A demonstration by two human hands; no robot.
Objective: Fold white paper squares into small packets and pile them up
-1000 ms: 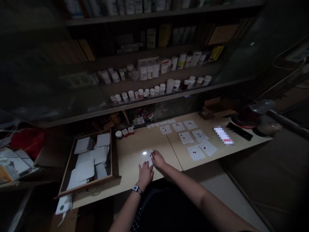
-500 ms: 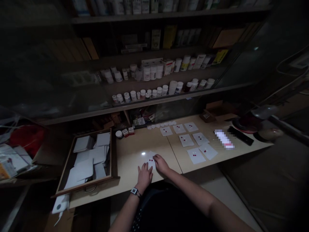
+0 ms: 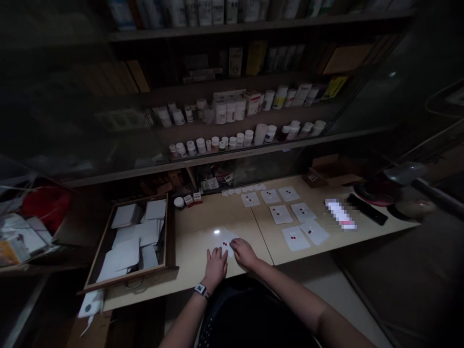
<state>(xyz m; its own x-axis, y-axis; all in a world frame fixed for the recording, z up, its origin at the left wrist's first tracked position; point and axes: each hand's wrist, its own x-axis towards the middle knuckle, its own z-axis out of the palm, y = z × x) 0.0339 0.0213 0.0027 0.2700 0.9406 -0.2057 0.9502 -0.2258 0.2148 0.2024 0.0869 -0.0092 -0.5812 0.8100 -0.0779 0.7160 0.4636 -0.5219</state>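
1. A small white square of paper [image 3: 225, 240] with two tiny dark red pills [image 3: 224, 243] on it lies on the pale wooden counter [image 3: 195, 227], close to the counter's near edge.
2. The left hand [image 3: 215, 265] lies flat on the counter at the paper's near-left corner, fingers [image 3: 217, 253] stretched out and slightly spread, their tips at the paper's edge; they grip nothing.
3. The right hand [image 3: 245, 253] rests at the paper's near-right side, fingers [image 3: 235, 244] loosely curled and pointing toward the pills. Whether the tips press the paper or pinch its edge is too dark and small to tell.
4. The pills sit just beyond both sets of fingertips, between the two hands.
5. Left of the paper, bare counter runs to the open wooden drawer [image 3: 170, 232] of white paper slips [image 3: 137, 237], whose wall bounds that side.
6. Beyond the paper, the counter is bare up to small white-capped jars and boxes [image 3: 186, 200] below the glass-fronted shelves of white medicine bottles [image 3: 232, 125].
7. Right of the paper, past a seam in the counter, seven more white paper squares with red pills [image 3: 286, 215] lie spread out, well apart from the hands.
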